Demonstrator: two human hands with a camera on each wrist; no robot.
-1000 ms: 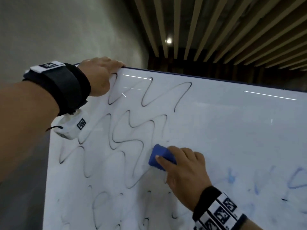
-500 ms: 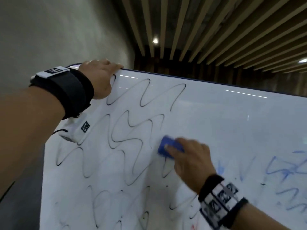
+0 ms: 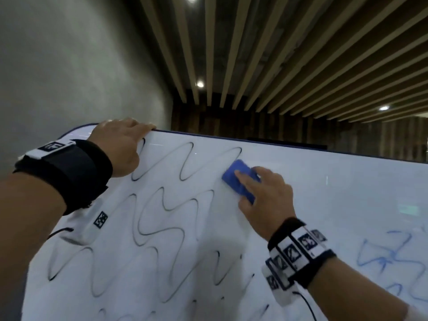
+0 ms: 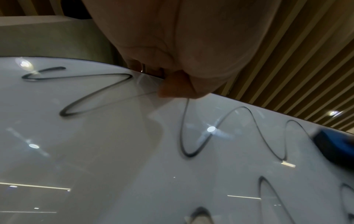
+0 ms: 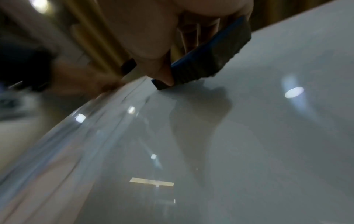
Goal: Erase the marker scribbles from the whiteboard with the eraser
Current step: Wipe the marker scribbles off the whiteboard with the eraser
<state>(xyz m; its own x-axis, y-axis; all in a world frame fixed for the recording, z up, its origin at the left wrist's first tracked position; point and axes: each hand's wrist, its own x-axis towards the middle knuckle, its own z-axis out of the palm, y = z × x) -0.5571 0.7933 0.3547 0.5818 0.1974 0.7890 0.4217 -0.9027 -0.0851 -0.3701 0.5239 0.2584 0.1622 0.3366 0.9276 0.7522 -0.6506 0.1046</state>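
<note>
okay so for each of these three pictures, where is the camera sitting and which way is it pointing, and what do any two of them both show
Head: worn on the head, tilted up at the whiteboard and slatted ceiling; both forearms show, left hand gripping the board's top edge, right hand holding the eraser.
Left wrist: under the left hand, looking along the board at black scribbles.
Right wrist: under the right hand, looking along the blurred board; the grip on the eraser shows.
Shared: head and left wrist both show the top scribble and blue eraser.

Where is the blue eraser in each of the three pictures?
Head: blue eraser, upper middle, under the right hand.
Left wrist: blurred blue shape at the right edge.
Right wrist: top centre-right, dark felt against the board.
Shared landmark: the whiteboard and its top edge.
</note>
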